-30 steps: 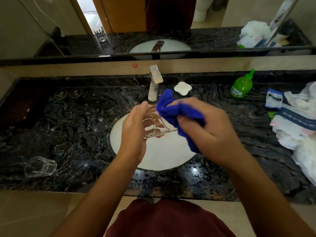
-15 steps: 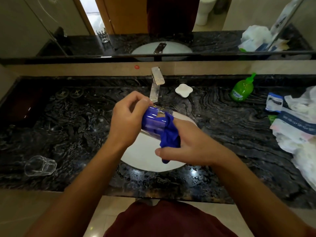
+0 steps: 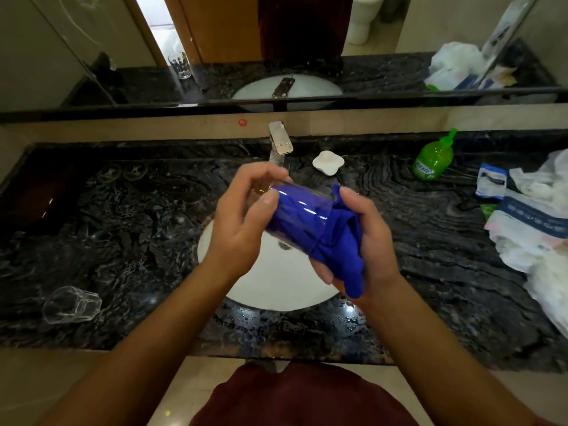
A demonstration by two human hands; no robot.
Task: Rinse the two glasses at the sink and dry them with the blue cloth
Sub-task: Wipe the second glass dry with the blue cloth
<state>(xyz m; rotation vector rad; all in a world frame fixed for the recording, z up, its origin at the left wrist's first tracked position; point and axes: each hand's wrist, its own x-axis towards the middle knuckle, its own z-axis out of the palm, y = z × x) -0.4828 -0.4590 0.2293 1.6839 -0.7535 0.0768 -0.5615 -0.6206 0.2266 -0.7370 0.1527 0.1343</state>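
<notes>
Here the glass (image 3: 299, 218) in work lies tilted on its side above the white sink (image 3: 276, 287), its mouth turned toward the person's right so that the blue cloth (image 3: 335, 241) can be pushed into it; the blue seen through the clear wall shows that the cloth fills much of the inside. The left hand (image 3: 242, 222) curls thumb and fingers round the base end, judged to steady the glass against twisting, while the right hand (image 3: 365, 241) grips the bunched tail of cloth at the rim, a loose end hanging below the palm. Holding both over the basin presumably lets drips fall there. The second glass (image 3: 72, 304) lies on its side on the dark marble counter (image 3: 123, 241), well apart to the left; whether it is wet or dry cannot be told. The rim of the held glass is hidden by cloth and fingers, and its base by the left hand. The tap (image 3: 279, 142) stands behind, no stream visible. A green bottle (image 3: 433, 159) and white bags (image 3: 541, 235), cut off at the edge, lie to the right.
</notes>
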